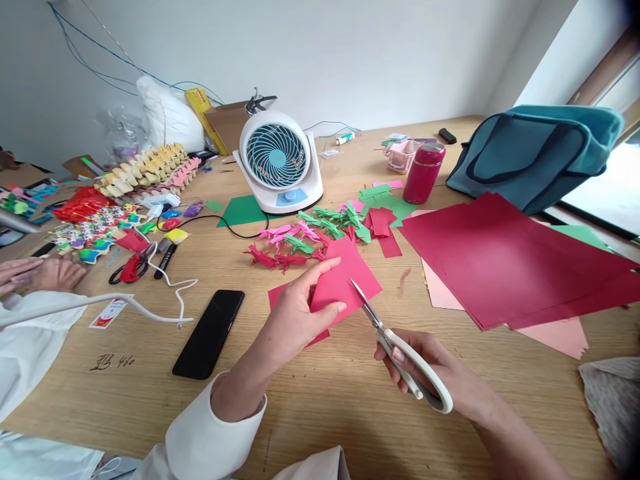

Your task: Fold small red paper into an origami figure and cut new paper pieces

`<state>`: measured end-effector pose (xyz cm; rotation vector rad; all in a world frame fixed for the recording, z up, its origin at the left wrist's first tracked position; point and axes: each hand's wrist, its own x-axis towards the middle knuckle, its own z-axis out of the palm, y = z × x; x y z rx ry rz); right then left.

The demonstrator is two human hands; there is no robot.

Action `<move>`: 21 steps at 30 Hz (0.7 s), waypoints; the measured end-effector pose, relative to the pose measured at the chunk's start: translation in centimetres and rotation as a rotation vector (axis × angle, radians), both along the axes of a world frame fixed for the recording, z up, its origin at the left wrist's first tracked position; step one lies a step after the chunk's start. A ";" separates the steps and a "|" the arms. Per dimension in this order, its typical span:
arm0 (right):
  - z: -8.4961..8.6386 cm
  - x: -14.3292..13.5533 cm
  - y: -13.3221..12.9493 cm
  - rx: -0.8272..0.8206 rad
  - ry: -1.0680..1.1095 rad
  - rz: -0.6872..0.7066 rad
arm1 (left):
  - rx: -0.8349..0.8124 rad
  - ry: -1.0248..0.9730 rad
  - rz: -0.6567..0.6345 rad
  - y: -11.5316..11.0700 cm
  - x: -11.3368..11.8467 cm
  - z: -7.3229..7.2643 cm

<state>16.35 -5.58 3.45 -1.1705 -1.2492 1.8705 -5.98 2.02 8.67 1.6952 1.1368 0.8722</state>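
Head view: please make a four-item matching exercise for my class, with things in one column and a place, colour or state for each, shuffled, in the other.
Column one:
1. Scissors
2. Phone
3. Paper at the scissors' tips
4. Bag

Column two:
A. Blue-green, with a dark handle
B. Held in the left hand
C. Held in the right hand
D. Black, lying flat

Right pairs: 1-C, 2-D, 3-B, 4-A.

Handwritten number "460" (127, 361) in black on desk (310, 400), well left of left hand (303, 303); scrawled character just before it, unclear. Red-and-white card (111, 311), also left of left hand: print too small to read. Marker (165, 260), beyond card: lettering too small as well.
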 end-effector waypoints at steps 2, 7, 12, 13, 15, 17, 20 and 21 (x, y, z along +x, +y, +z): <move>0.1 0.0 0.0 0.001 -0.007 -0.003 | 0.003 -0.004 -0.002 0.0 0.0 0.0; 0.3 -0.1 0.0 0.014 -0.030 0.003 | -0.031 0.022 -0.013 0.1 0.0 0.0; 0.3 -0.2 0.1 0.004 -0.039 -0.005 | -0.062 0.035 -0.006 0.0 0.0 0.0; 0.2 -0.2 0.1 0.007 -0.040 -0.009 | -0.064 0.034 -0.006 0.0 0.0 -0.1; 0.0 -0.2 0.1 0.016 -0.035 -0.014 | -0.065 0.031 -0.009 0.0 -0.1 -0.2; -0.4 -0.2 0.0 0.023 -0.021 -0.021 | -0.063 0.028 -0.012 0.0 -0.1 -0.3; -1.1 -0.2 0.0 0.021 -0.002 -0.031 | -0.052 0.027 -0.010 0.1 -0.2 -0.4; -1.2 -0.2 0.0 0.020 0.002 -0.031 | -0.044 0.027 -0.008 0.2 -0.2 -0.3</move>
